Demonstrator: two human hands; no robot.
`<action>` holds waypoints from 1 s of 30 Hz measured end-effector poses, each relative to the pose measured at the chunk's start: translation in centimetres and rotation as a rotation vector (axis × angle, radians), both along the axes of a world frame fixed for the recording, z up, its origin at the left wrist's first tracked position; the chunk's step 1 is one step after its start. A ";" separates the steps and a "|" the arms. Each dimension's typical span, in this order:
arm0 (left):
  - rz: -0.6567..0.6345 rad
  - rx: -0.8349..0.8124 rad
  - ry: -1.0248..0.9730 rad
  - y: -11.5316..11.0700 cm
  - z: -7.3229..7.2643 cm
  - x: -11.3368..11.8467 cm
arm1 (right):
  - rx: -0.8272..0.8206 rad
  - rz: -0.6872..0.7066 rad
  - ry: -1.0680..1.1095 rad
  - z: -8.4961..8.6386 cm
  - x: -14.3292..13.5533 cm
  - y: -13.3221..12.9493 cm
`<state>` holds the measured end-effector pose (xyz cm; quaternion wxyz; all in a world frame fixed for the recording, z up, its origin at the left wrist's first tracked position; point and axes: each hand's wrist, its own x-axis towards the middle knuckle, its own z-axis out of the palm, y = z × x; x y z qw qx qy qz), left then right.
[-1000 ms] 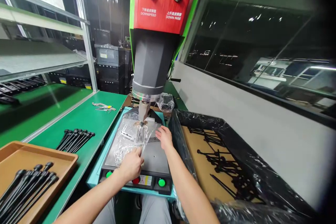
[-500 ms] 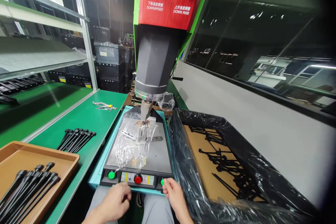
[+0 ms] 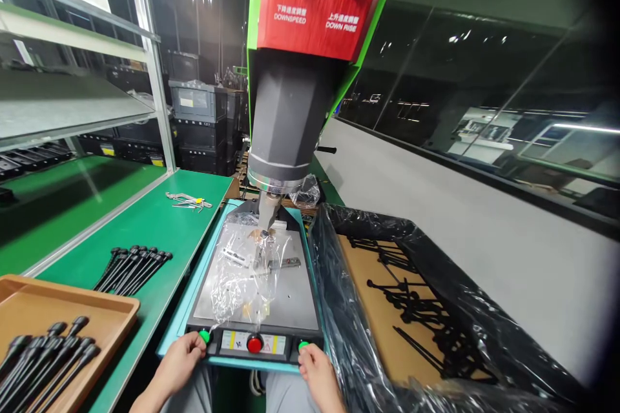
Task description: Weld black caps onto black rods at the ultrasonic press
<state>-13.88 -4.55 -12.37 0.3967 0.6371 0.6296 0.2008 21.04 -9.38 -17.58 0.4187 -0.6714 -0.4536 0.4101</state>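
My left hand (image 3: pixel 180 362) has its fingers curled at the left green button (image 3: pixel 205 337) on the front panel of a press machine, thumb side against it. Beside the right green button (image 3: pixel 303 345) is my right hand (image 3: pixel 317 371), also closed, its fingertips touching that button and partly covering it. Neither hand shows anything held. Between them sits a red button (image 3: pixel 254 343). Behind the panel, a metal plate (image 3: pixel 285 300) carries a small fixture under crumpled clear plastic film (image 3: pixel 225 290). The machine's metal tip (image 3: pixel 268 210) points down at the fixture.
To the right, a box lined with black plastic (image 3: pixel 339 310) holds several black rod-like parts (image 3: pixel 411 303). On the left, an orange tray (image 3: pixel 116 310) and the green table (image 3: pixel 159 226) carry black capped rods (image 3: pixel 138 264). Pliers-like tools (image 3: pixel 188 200) lie farther back.
My left hand has moved left from near the panel's middle to the left green button. My right hand stays at the right one. The view has shifted slightly.
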 end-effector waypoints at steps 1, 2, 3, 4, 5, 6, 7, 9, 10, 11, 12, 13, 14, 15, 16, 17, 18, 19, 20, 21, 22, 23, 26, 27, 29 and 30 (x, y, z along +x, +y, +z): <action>0.018 -0.016 0.000 0.2 -0.4 0.1 | 0.004 -0.008 -0.002 -0.1 -0.1 0.0; 0.038 -0.036 0.002 0.3 -0.7 0.2 | 0.008 -0.016 -0.011 -0.2 -0.2 0.0; 0.058 -0.056 0.008 0.4 -0.8 0.3 | 0.012 -0.024 -0.026 -0.3 -0.3 0.0; 0.075 -0.079 0.014 0.6 -0.9 0.5 | 0.017 -0.031 -0.044 -0.3 -0.5 -0.1; 0.089 -0.104 0.016 0.6 -0.9 0.7 | 0.023 -0.040 -0.067 -0.3 -0.6 -0.2; 0.099 -0.128 0.014 0.6 -0.9 0.9 | 0.031 -0.050 -0.094 -0.2 -0.7 -0.3; 0.105 -0.148 0.005 0.6 -0.7 1.1 | 0.042 -0.058 -0.122 -0.1 -0.8 -0.4; 0.096 -0.146 -0.018 0.2 -0.2 1.2 | 0.077 -0.063 -0.165 0.2 -1.1 -0.6; 0.078 -0.120 -0.013 0.0 0.1 1.3 | 0.093 -0.060 -0.174 0.4 -1.1 -0.6; 0.054 -0.081 0.010 -0.3 0.5 1.3 | 0.102 -0.058 -0.172 0.5 -1.2 -0.7; 0.031 -0.035 0.048 -0.7 0.8 1.2 | 0.101 -0.053 -0.159 0.7 -1.2 -0.8; 0.010 0.008 0.090 -1.0 1.2 1.1 | 0.093 -0.045 -0.136 1.0 -1.3 -0.9; -0.006 0.039 0.125 -1.4 1.4 1.1 | 0.079 -0.035 -0.110 1.2 -1.3 -1.0; -0.015 0.052 0.140 -1.9 1.5 1.0 | 0.065 -0.023 -0.083 1.4 -1.4 -1.1; -0.021 0.054 0.132 -2.4 1.5 0.9 | 0.056 -0.009 -0.059 1.6 -1.5 -1.3; -0.024 0.046 0.109 -2.9 1.4 0.8 | 0.054 0.005 -0.041 1.8 -1.6 -1.5; -0.027 0.034 0.080 -3.4 1.1 0.6 | 0.055 0.015 -0.029 2.1 -1.8 -1.6; -0.029 0.022 0.054 -4.0 0.7 0.5 | 0.055 0.022 -0.017 2.2 -2.0 -1.8; -0.026 0.010 0.043 -4.5 0.2 0.3 | 0.056 0.025 -0.004 2.4 -2.2 -1.9; -0.022 -0.002 0.042 -5.1 -0.3 0.2 | 0.058 0.029 0.013 2.6 -2.4 -1.9; -0.016 -0.014 0.047 -5.6 -0.8 0.0 | 0.059 0.033 0.033 2.7 -2.6 -1.9; -0.007 -0.027 0.055 -6.2 -1.2 -0.2 | 0.061 0.037 0.055 2.9 -2.8 -1.7; 0.029 -0.097 0.072 -7.4 -2.1 -0.6 | 0.071 0.060 0.114 3.8 -3.2 -1.0; 0.035 -0.126 0.067 -7.7 -2.2 -0.7 | 0.077 0.069 0.126 4.2 -3.2 -0.6; 0.036 -0.172 0.046 -8.1 -2.3 -0.7 | 0.095 0.080 0.132 5.3 -3.3 0.2; 0.031 -0.185 0.033 -8.2 -2.4 -0.7 | 0.102 0.083 0.129 6.0 -3.3 0.6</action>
